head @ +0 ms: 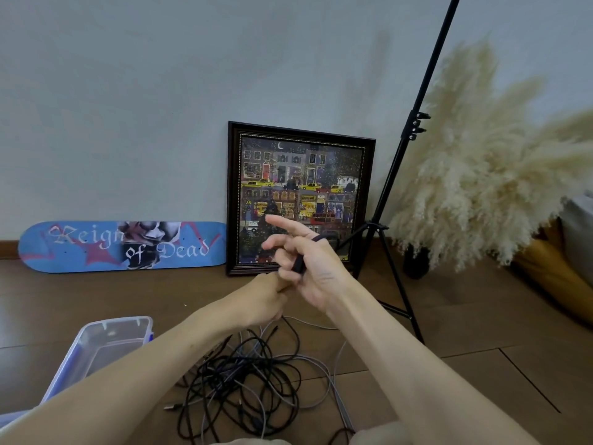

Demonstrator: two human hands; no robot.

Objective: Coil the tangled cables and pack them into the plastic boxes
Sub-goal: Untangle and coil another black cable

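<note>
**Status of hands.** I read the right hand [316,271] as raised at centre frame. Its lower fingers curl over a black cable [299,263] that crosses the palm, and its index finger [285,224] points straight out toward 10 o'clock. The left hand [263,298] sits touching it at 7 o'clock with its fingers curled. Their tips are hidden behind the right hand, so I cannot tell what they pinch, if anything. Strands leave from just beneath this hand.

**Location of work item.** The tangled cables [247,377] lie in a loose heap on the floor [465,374], at 6 o'clock from both hands and between the two forearms. None of the heap is coiled yet. The plastic box [115,321] stands open at 8 o'clock from the hands, just beside the left forearm.

**Governing relation.** The held length of black cable runs roughly from 1 o'clock to 7 o'clock across the right palm. Its free run drops toward the heap at 6 o'clock. I judge that the next wrap must draw slack upward along that line. The left hand is nearer the heap, so it is placed to feed the strand while the right hand serves as the former. The left arm is also nearer the box for depositing.

**Caution.** Strands in the heap cross one another, and a fast pull may lift the whole heap. A tripod [398,155] stands at 3 o'clock.
</note>
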